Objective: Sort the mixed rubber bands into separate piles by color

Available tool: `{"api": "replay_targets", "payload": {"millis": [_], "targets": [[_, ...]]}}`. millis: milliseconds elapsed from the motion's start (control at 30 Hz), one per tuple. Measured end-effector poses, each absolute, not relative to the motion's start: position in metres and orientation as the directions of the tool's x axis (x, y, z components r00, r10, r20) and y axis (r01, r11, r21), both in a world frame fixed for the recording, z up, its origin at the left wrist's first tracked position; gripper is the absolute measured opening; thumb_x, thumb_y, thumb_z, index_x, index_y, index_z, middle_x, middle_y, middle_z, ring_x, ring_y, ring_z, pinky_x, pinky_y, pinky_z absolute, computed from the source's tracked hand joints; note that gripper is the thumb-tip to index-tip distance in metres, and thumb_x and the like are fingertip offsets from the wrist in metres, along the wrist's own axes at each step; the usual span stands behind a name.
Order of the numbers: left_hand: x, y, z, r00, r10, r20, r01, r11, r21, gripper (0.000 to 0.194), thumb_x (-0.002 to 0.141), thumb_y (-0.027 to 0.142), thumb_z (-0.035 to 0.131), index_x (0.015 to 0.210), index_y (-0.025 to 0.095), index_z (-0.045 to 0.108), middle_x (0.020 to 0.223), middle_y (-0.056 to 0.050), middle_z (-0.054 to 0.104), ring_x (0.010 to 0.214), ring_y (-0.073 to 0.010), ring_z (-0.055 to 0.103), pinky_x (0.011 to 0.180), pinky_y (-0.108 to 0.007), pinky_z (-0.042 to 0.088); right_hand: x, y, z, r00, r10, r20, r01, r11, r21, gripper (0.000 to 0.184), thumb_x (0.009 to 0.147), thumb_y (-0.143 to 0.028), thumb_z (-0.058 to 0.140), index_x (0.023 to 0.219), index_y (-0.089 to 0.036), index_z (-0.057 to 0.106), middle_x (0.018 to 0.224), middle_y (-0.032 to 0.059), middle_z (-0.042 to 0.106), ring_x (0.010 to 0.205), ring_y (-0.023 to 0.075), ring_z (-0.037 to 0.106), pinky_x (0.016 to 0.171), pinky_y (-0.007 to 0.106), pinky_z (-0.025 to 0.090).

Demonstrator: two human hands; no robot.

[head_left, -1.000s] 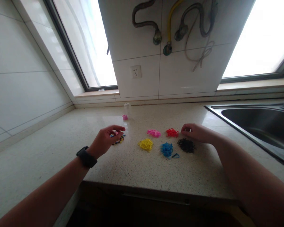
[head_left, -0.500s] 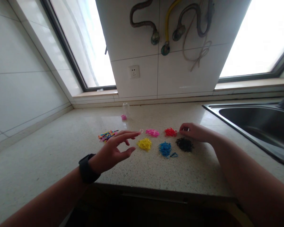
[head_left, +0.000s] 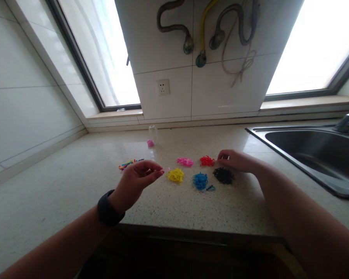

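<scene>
My left hand (head_left: 138,178), with a dark watch on the wrist, pinches a small pale pink rubber band (head_left: 166,169) between thumb and fingertips. The band is just left of a pile of yellow rubber bands (head_left: 175,175). A mixed-colour pile (head_left: 127,164) lies partly hidden behind that hand. My right hand (head_left: 230,159) rests on the counter with curled fingers, right of the red bands (head_left: 207,161) and behind the black bands (head_left: 223,175); whether its fingertips hold anything is hidden. Pink bands (head_left: 185,161) and blue bands (head_left: 200,181) lie between the hands.
A clear container (head_left: 152,132) with a pink piece (head_left: 150,143) at its base stands farther back on the speckled counter (head_left: 174,211). At the right is a steel sink (head_left: 251,133) with a faucet (head_left: 347,121). Hoses and a socket (head_left: 163,87) are on the tiled wall.
My left thumb and fingers have closed together on the pale band, which has come down and left towards the yellow pile. My right hand stays by the red pile. The view has shifted slightly.
</scene>
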State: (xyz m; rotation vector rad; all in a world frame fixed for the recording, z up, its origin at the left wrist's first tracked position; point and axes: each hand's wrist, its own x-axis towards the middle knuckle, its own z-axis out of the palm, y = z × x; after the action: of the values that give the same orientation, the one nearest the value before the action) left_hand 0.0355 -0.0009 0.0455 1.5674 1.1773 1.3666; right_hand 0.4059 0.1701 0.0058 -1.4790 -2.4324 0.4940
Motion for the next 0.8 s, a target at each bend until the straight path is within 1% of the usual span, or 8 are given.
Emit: {"api": "replay_targets", "payload": {"millis": [67, 200, 400, 500, 633, 733, 800], "targets": [[0.035, 0.000, 0.044, 0.015, 0.957, 0.291, 0.118, -0.291, 0.950, 0.024, 0.074, 0.038, 0.080, 0.086, 0.019, 0.071, 0.087, -0.004, 0.072, 0.075, -0.0158, 0.063, 0.070, -0.032, 0.053, 0.406, 0.170, 0.006, -0.453, 0.891, 0.040, 0.808, 0.429, -0.404, 0.028, 0.085, -0.042, 0.055, 0.094, -0.019, 0.069, 0.085, 0.0079, 0.071, 0.072, 0.0198, 0.062, 0.066, 0.031, 0.044], [0.039, 0.003, 0.044, 0.020, 0.962, 0.273, 0.046, -0.274, 0.961, 0.023, 0.076, 0.035, 0.080, 0.088, 0.018, 0.071, 0.080, -0.002, 0.070, 0.063, -0.0101, 0.053, 0.059, -0.025, 0.046, 0.406, 0.170, 0.007, -0.454, 0.890, 0.030, 0.810, 0.426, -0.403, 0.027, 0.086, -0.040, 0.055, 0.095, -0.019, 0.069, 0.086, 0.0074, 0.071, 0.072, 0.0193, 0.062, 0.065, 0.031, 0.044], [0.043, 0.009, 0.042, 0.031, 0.973, 0.229, 0.056, -0.231, 0.971, 0.024, 0.079, 0.036, 0.077, 0.092, 0.018, 0.069, 0.085, -0.004, 0.071, 0.061, -0.0090, 0.051, 0.057, -0.023, 0.044, 0.406, 0.171, 0.006, -0.450, 0.893, 0.031, 0.809, 0.422, -0.410, 0.026, 0.085, -0.041, 0.057, 0.094, -0.019, 0.069, 0.085, 0.0073, 0.071, 0.073, 0.0193, 0.062, 0.066, 0.031, 0.044], [0.041, 0.015, 0.039, 0.041, 0.975, 0.219, 0.122, -0.223, 0.967, 0.024, 0.081, 0.036, 0.075, 0.095, 0.017, 0.069, 0.089, -0.006, 0.073, 0.063, -0.0100, 0.053, 0.057, -0.024, 0.044, 0.406, 0.172, 0.005, -0.452, 0.891, 0.038, 0.805, 0.426, -0.413, 0.027, 0.085, -0.041, 0.057, 0.093, -0.019, 0.069, 0.085, 0.0077, 0.071, 0.073, 0.0198, 0.062, 0.066, 0.031, 0.044], [0.038, 0.026, 0.036, 0.051, 0.972, 0.228, 0.296, -0.232, 0.927, 0.025, 0.080, 0.037, 0.075, 0.094, 0.016, 0.071, 0.091, -0.008, 0.075, 0.072, -0.0146, 0.062, 0.061, -0.026, 0.048, 0.406, 0.172, 0.005, -0.448, 0.893, 0.043, 0.811, 0.426, -0.402, 0.027, 0.085, -0.042, 0.059, 0.094, -0.019, 0.070, 0.088, 0.0084, 0.072, 0.075, 0.0205, 0.063, 0.067, 0.032, 0.044], [0.037, 0.041, 0.034, 0.075, 0.973, 0.218, 0.373, -0.230, 0.899, 0.026, 0.079, 0.038, 0.075, 0.092, 0.016, 0.071, 0.090, -0.008, 0.076, 0.076, -0.0169, 0.066, 0.066, -0.029, 0.052, 0.406, 0.171, 0.006, -0.449, 0.892, 0.047, 0.816, 0.431, -0.386, 0.026, 0.085, -0.040, 0.057, 0.095, -0.019, 0.070, 0.089, 0.0083, 0.072, 0.075, 0.0202, 0.063, 0.067, 0.031, 0.044], [0.039, 0.054, 0.033, 0.090, 0.967, 0.240, 0.405, -0.255, 0.878, 0.025, 0.079, 0.037, 0.076, 0.092, 0.016, 0.072, 0.090, -0.008, 0.076, 0.078, -0.0176, 0.068, 0.071, -0.032, 0.054, 0.406, 0.171, 0.005, -0.449, 0.893, 0.046, 0.817, 0.430, -0.384, 0.025, 0.085, -0.038, 0.057, 0.095, -0.019, 0.070, 0.089, 0.0082, 0.072, 0.075, 0.0199, 0.063, 0.067, 0.031, 0.045]]}}
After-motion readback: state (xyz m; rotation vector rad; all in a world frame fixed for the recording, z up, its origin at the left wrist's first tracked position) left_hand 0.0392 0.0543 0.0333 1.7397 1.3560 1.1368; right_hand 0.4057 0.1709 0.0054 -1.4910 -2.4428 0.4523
